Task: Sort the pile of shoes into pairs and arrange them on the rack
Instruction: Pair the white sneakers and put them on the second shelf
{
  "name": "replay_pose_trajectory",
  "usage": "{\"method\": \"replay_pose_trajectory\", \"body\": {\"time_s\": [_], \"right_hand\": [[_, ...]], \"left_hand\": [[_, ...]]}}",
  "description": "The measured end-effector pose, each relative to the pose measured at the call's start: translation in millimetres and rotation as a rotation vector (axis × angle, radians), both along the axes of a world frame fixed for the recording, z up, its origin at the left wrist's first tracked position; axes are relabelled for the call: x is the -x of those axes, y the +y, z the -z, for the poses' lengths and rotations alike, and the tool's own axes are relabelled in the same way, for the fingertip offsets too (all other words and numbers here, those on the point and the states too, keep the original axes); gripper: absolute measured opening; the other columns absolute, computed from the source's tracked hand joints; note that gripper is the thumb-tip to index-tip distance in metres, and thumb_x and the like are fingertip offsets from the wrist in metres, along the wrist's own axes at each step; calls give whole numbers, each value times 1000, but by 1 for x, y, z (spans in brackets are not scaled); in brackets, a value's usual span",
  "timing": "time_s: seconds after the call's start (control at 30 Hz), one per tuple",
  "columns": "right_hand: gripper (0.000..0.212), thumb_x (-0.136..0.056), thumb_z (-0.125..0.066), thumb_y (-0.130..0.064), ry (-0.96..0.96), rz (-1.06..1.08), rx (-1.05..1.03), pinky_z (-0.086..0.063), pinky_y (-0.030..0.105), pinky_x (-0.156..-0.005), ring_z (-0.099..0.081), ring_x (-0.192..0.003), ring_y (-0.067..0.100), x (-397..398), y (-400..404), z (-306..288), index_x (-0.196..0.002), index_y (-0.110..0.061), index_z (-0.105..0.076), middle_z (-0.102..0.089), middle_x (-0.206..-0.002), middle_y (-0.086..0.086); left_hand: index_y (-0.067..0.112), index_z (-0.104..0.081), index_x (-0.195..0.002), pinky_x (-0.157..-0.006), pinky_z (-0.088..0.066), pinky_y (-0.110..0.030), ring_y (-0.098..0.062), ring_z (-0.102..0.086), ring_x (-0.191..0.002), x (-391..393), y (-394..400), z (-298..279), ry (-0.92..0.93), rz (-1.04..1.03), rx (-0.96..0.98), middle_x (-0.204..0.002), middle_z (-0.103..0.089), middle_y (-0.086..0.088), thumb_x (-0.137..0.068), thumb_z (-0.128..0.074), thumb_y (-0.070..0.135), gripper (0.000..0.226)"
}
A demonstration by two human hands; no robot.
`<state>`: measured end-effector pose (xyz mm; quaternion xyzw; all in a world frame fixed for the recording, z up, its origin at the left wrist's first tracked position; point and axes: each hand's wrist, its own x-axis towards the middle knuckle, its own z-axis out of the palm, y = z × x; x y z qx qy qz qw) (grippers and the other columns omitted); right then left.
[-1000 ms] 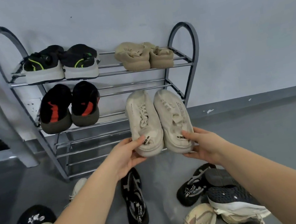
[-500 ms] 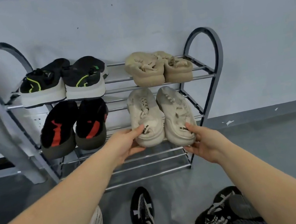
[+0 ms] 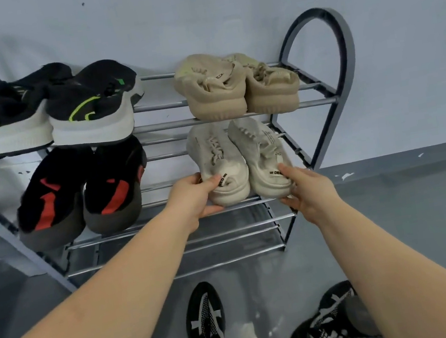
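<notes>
Now both hands are at the metal shoe rack (image 3: pixel 343 69), which stands against the pale wall (image 3: pixel 220 1). The left hand (image 3: pixel 191 198) grips the heel of the left cream sneaker (image 3: pixel 219 163), with the thumb on top near the small black heel tag and the other fingers curled below the sole. The right hand (image 3: pixel 304 188) holds the heel of the right cream sneaker (image 3: pixel 261 154), thumb on its upper side and fingers under it. The two cream sneakers lie side by side on the middle shelf of the rack, at its right part, toes toward the wall, touching each other. Whether their soles rest fully on the bars I cannot tell.

Directly above them, on the top shelf of the rack, sits a pair of beige knit sneakers (image 3: pixel 232 86). At the left part of the top shelf is a pair of black sneakers with green lines and white soles (image 3: pixel 62 111). Below that pair, on the middle shelf, is a pair of black sneakers with red marks (image 3: pixel 81 195). The lowest shelf of the rack shows only its bars.

On the grey floor (image 3: pixel 427 225) in front of the rack lie a black and white sneaker (image 3: pixel 206 324) and, to the right of it, another black sneaker with white print (image 3: pixel 326 324), partly hidden by the right forearm.
</notes>
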<state>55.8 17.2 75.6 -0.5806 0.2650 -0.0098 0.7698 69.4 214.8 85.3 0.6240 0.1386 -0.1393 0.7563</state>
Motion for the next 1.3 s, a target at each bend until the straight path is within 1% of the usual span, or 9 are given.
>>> {"method": "replay_pose_trajectory", "body": {"time_s": [0.07,0.27,0.5,0.67,0.8,0.9,0.97,1.13,1.3], "right_hand": [[53,-76,-79,-27,-13,44,25,-55,27,-56,-67,-85,21,-7,1,5,-122,-8,-61,-66,-116,12],[46,-77,-78,-24,-28,145,96,-57,32,-67,-67,-89,20,-18,5,12,-118,-7,-64,-69,-104,8],[43,-77,-77,-29,-16,194,215,-56,28,-60,-67,-78,16,-26,6,18,-114,-10,-66,-69,-101,6],[39,-80,-72,-38,0,146,325,-56,36,-84,-67,-91,20,-24,6,19,-110,-12,-68,-71,-102,2],[31,-92,-53,-47,-10,6,462,-45,26,-62,-54,-66,12,-13,5,12,-95,-19,-66,-60,-73,-7],[52,-92,-46,-53,23,-129,662,-47,32,-90,-58,-105,20,-4,4,4,-127,-15,-56,-58,-120,5],[67,-91,-47,-55,47,-210,896,-35,43,-109,-38,-135,28,7,2,1,-145,-17,-36,-33,-149,9],[75,-91,-50,-51,-23,-419,1350,-24,43,-113,-10,-145,28,49,8,-5,-151,-23,-16,-13,-158,10],[83,-91,-46,-56,34,-724,1575,-16,43,-117,6,-148,28,98,19,10,-153,-24,0,6,-160,8]], "left_hand": [[7,-57,-115,-62,-60,-34,-23,-62,-102,-5,1,1,11,-8,-3,-119,-62,-9,-88,-64,17,30],[7,-56,-119,-64,-59,-30,-12,-62,-81,-16,-5,2,-26,0,-41,-110,-63,-6,-88,-64,16,33],[24,-30,-146,-74,-58,-43,-23,-60,-103,-19,-12,8,-96,-58,-143,-121,-54,2,-85,-67,14,72],[16,-50,-132,-76,-58,-43,-23,-61,-104,-20,-12,10,-110,-27,-253,-125,-59,-2,-87,-65,17,48],[19,-46,-136,-89,-53,-43,-23,-55,-108,-16,-5,3,-183,101,-528,-125,-55,1,-91,-58,32,49],[17,-15,-150,-111,-31,-37,-28,-30,-139,-9,-1,1,-239,239,-830,-155,-23,-9,-92,-48,48,73],[16,4,-151,-117,-14,-36,-28,-8,-147,5,1,-1,-297,298,-1029,-159,2,-11,-91,-43,55,85],[12,11,-149,-119,1,-40,-29,16,-145,46,10,-1,-564,527,-1477,-158,16,-11,-93,-34,57,86],[12,12,-149,-118,6,-37,-24,20,-145,88,9,10,-715,775,-1619,-158,17,-6,-93,-30,58,84]]}}
